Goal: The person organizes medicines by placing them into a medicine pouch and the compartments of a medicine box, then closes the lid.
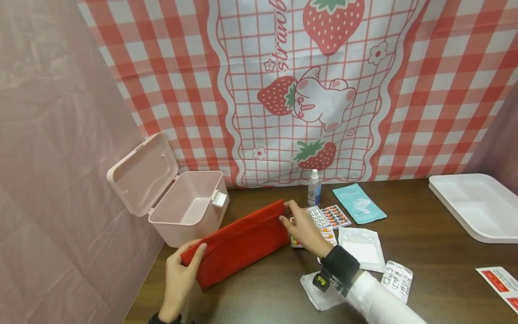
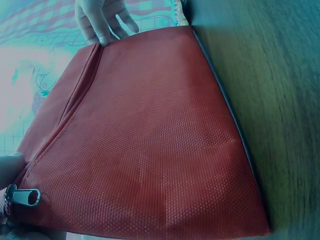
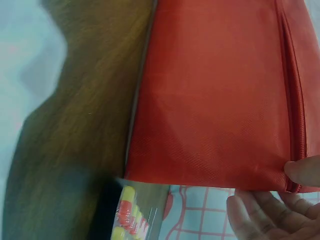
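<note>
A flat red zippered pouch (image 1: 247, 247) stands tilted on its long edge above the table, held between both hands. My left hand (image 1: 180, 274) pinches its left upper corner, thumb on the near face. At the right upper corner, my right hand (image 1: 304, 227) grips the pouch, with the thumb near the zipper (image 3: 300, 125). In the left wrist view a metal zipper pull (image 2: 24, 196) hangs by the left hand's end. The zipper looks closed along the part that shows. Behind the right hand lie blister packs of capsules (image 1: 335, 217), partly covered by it.
A pink box (image 1: 186, 229) with its lid raised stands at the left. A small spray bottle (image 1: 314, 189), a teal packet (image 1: 359, 203), white packets (image 1: 362, 247) and a silver blister pack (image 1: 397, 280) lie around the right arm. Further right are a white tray (image 1: 477, 207) and a red-and-white card (image 1: 499, 283).
</note>
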`<state>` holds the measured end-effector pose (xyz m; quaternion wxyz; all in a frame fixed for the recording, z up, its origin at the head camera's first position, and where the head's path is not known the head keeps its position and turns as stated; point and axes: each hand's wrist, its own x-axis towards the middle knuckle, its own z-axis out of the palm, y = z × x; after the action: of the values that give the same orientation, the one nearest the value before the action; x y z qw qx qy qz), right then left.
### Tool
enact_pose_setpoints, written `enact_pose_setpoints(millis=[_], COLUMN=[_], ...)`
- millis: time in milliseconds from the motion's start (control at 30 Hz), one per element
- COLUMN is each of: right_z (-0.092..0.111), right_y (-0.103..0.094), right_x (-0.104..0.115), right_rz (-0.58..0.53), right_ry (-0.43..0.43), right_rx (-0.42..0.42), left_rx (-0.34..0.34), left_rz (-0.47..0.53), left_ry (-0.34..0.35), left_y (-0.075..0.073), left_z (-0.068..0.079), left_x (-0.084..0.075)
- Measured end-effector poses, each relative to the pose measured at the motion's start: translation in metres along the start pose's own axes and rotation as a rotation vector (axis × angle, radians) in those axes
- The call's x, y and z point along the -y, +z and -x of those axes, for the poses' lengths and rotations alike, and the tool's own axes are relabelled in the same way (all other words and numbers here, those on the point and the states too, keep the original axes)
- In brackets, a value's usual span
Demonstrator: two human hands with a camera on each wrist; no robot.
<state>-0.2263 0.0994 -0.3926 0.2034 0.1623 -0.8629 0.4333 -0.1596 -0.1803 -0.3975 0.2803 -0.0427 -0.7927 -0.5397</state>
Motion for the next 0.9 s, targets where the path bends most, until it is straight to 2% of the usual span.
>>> enact_pose_setpoints(millis=[200, 300, 400, 500, 667, 800, 900], right_z=[0.01, 0.017, 0.023, 0.029, 0.037, 0.041, 0.043], right_y=[0.002, 0.002, 0.002, 0.005, 0.012, 0.019, 0.024], right_x=[0.001, 0.004, 0.007, 0.01, 0.017, 0.021, 0.024], right_rz=[0.129, 0.217, 0.304, 0.352, 0.387, 0.464, 0.518], right_ry=[0.034, 0.05, 0.015, -0.059, -0.254, -0.408, -0.505], right_rx=[-0.022, -0.037, -0.042, -0.023, 0.031, 0.079, 0.116], left_rx=[-0.039, -0.049, -0.048, -0.043, -0.044, -0.037, -0.031], left_rz=[-0.034, -0.06, -0.069, -0.064, -0.056, -0.045, -0.037], left_ry=[0.175, 0.232, 0.249, 0.248, 0.261, 0.266, 0.276], left_y=[0.002, 0.002, 0.001, 0.0, 0.0, 0.0, 0.001], left_z=[0.003, 0.005, 0.006, 0.007, 0.008, 0.008, 0.007], left_x=[-0.001, -0.012, -0.025, -0.032, -0.035, -0.033, -0.025])
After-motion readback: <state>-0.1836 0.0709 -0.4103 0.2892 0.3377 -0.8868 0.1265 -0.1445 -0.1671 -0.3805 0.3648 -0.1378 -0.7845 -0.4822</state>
